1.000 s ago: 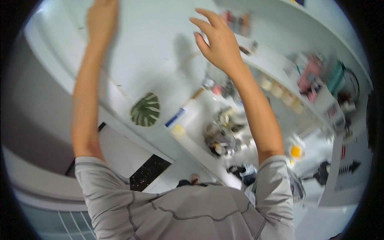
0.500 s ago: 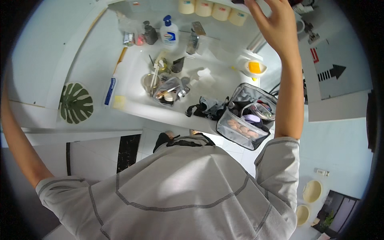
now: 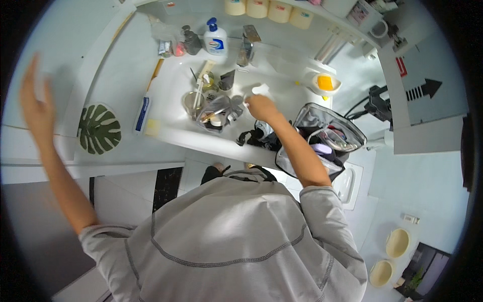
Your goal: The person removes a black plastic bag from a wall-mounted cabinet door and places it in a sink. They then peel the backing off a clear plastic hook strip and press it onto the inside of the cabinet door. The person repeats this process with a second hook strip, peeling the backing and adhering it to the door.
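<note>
My right hand (image 3: pixel 261 107) reaches over the white sink, its fingers closed in a pinch whose contents I cannot make out. Beside its fingertips lies a clear pouch (image 3: pixel 230 104) with brushes and small jars in it. Behind the knuckles is a white tissue-like piece (image 3: pixel 260 89). A crumpled black cloth-like item (image 3: pixel 262 133) sits below the wrist, and my forearm passes in front of an open grey toiletry bag (image 3: pixel 314 115). My left hand (image 3: pixel 39 110) is raised at the far left by the pale wall, fingers apart and slightly blurred, holding nothing.
A pump bottle (image 3: pixel 216 40), a dark dispenser (image 3: pixel 191 41) and a metal faucet (image 3: pixel 247 45) line the sink's back. A toothpaste-like tube (image 3: pixel 142 115) lies on the left rim; an orange soap (image 3: pixel 325 82) sits in a dish at right. Cups (image 3: pixel 279 12) hang above.
My right hand has come down from the upper shelf, where it held something dark, to the pouch in the sink. My left hand has moved inward into view.
</note>
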`<action>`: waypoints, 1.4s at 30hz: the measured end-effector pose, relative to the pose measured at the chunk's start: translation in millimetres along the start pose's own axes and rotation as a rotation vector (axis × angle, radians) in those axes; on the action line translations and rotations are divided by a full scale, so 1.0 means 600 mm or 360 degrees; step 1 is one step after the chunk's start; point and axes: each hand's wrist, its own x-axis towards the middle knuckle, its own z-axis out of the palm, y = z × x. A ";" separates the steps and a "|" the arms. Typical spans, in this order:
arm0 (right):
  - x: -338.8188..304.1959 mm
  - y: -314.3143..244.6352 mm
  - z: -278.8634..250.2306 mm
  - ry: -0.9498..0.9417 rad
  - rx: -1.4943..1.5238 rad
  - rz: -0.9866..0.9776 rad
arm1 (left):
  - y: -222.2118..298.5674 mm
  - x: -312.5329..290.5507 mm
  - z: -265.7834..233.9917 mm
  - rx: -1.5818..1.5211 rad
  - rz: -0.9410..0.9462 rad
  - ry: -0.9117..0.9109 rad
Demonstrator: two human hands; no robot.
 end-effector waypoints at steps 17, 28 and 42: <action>0.068 0.101 0.192 -0.0197 -0.0379 0.0391 | 0.410 -0.370 0.004 -0.1637 -0.0582 -0.1202; 0.055 0.100 0.134 0.0352 -0.0360 0.0360 | 0.425 -0.317 0.066 -0.1867 -0.0530 -0.0994; -0.107 -0.136 -0.173 0.0593 0.2319 -0.0185 | 0.487 -0.037 0.059 -0.2869 -0.0831 -0.0805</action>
